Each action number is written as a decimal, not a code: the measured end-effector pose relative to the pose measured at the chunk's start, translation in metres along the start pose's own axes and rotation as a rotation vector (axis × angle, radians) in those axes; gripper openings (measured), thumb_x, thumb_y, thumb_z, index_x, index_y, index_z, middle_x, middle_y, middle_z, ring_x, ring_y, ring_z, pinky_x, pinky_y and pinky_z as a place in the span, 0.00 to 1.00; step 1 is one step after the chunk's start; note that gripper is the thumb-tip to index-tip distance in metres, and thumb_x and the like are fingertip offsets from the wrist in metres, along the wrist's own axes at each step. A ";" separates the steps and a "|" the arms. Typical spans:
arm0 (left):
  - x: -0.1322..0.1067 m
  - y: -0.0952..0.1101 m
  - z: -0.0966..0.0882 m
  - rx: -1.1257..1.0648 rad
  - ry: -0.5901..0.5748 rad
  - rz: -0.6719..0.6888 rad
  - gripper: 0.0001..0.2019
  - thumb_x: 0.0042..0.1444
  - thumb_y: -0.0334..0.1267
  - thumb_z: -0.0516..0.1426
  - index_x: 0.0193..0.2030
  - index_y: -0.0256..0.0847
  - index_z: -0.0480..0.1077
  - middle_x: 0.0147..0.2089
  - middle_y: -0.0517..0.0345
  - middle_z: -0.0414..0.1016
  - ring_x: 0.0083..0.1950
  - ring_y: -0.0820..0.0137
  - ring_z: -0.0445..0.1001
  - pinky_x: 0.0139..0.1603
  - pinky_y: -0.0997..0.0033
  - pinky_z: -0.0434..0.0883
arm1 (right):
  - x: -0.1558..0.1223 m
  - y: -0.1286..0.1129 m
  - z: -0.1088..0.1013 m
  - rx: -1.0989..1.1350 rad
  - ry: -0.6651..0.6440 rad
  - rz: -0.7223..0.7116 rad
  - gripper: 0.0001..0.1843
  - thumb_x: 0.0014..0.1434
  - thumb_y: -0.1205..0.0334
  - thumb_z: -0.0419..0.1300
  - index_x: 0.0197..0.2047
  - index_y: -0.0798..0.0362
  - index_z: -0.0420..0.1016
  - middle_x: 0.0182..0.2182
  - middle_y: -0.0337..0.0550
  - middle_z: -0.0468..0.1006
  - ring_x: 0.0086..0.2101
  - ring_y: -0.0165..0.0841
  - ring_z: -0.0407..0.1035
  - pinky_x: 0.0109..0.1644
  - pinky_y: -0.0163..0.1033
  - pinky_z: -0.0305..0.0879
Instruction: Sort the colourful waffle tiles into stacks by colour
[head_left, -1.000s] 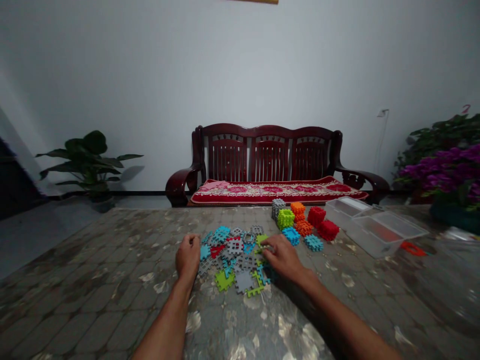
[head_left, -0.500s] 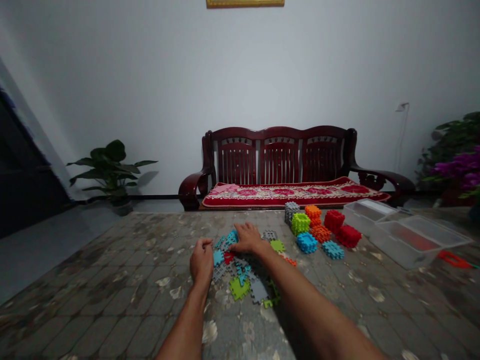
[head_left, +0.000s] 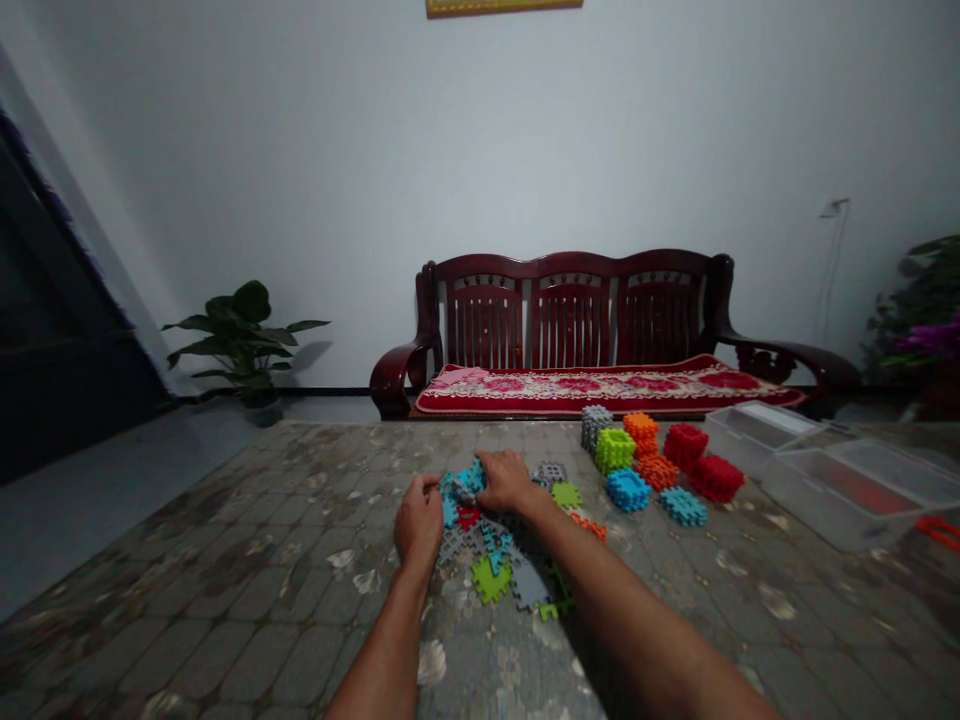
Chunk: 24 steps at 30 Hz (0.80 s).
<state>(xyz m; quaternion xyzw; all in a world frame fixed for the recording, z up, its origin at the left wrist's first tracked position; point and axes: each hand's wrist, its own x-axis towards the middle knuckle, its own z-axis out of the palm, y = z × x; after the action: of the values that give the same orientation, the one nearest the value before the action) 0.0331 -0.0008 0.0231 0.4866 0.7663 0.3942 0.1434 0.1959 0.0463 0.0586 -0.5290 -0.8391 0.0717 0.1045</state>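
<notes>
A heap of flat interlocking plastic tiles [head_left: 495, 545] in blue, grey, green and red lies on the patterned table [head_left: 247, 560]. My left hand [head_left: 419, 520] rests at the heap's left edge with its fingers curled, pinching at a blue tile. My right hand [head_left: 506, 480] lies over the far side of the heap, fingers bent down onto a light blue tile [head_left: 469, 482]. Right of the heap stand built cubes [head_left: 651, 455] in grey, green, orange, red and blue.
Two clear plastic boxes [head_left: 825, 470] sit at the table's right, with an orange piece [head_left: 937, 530] beside them. Beyond the table stand a dark wooden bench [head_left: 585, 340] with a red cushion, a potted plant [head_left: 244, 345] at left and purple flowers [head_left: 926, 340] at right.
My right hand moved from the heap's right side across to its far left part, onto a blue tile. The view swung left. My left hand stayed at the heap's left edge.
</notes>
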 end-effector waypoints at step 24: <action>-0.002 0.002 -0.004 -0.082 -0.045 -0.022 0.15 0.59 0.33 0.48 0.40 0.46 0.77 0.40 0.59 0.85 0.41 0.64 0.79 0.38 0.71 0.66 | 0.003 -0.006 -0.016 0.087 -0.102 -0.064 0.45 0.48 0.68 0.64 0.70 0.52 0.63 0.65 0.50 0.70 0.64 0.44 0.62 0.66 0.46 0.60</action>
<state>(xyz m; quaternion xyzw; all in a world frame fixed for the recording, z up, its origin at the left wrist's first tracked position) 0.0330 -0.0034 0.0270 0.4804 0.7515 0.4126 0.1848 0.1939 0.0466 0.0756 -0.4925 -0.8560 0.1313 0.0868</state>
